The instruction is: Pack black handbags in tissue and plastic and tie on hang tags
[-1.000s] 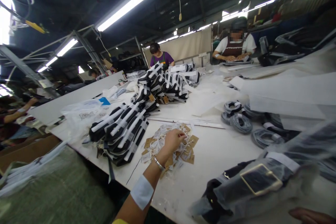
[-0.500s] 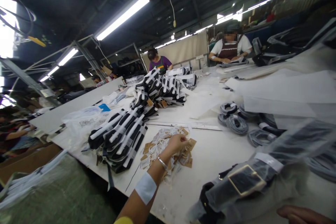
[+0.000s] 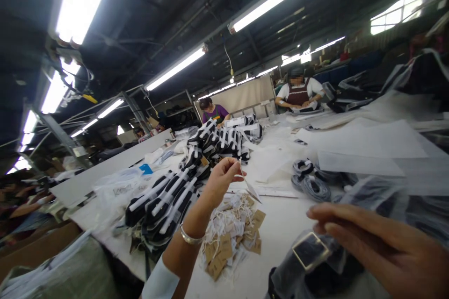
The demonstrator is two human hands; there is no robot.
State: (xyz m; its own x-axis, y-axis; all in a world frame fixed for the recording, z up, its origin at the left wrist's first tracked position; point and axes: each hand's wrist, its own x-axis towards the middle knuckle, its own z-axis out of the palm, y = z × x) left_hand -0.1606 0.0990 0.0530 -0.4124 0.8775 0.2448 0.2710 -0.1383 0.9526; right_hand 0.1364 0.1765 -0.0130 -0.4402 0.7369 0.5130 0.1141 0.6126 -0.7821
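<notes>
My left hand [image 3: 224, 180] pinches the string of a hang tag [image 3: 253, 191], which dangles in the air above the table. Beneath it lies a loose pile of brown and white hang tags [image 3: 228, 224] with pale strings. On the right, my right hand [image 3: 382, 243] is open, fingers stretched out and holding nothing visible. It hovers over a dark bag strap or belt with a gold square buckle [image 3: 310, 251], wrapped in clear plastic; the hand hides part of it.
Wrapped black items with white strips [image 3: 164, 201] are stacked left of the tags, with a larger heap [image 3: 224, 138] behind. Coiled grey cords [image 3: 314, 187] and white sheets [image 3: 365, 140] lie to the right. Two people [image 3: 298, 91] work across the table [image 3: 277, 229].
My left hand has lifted from the tag pile, carrying one tag up by its string. My right hand has come further into view, over the buckled item. The view has tilted upward.
</notes>
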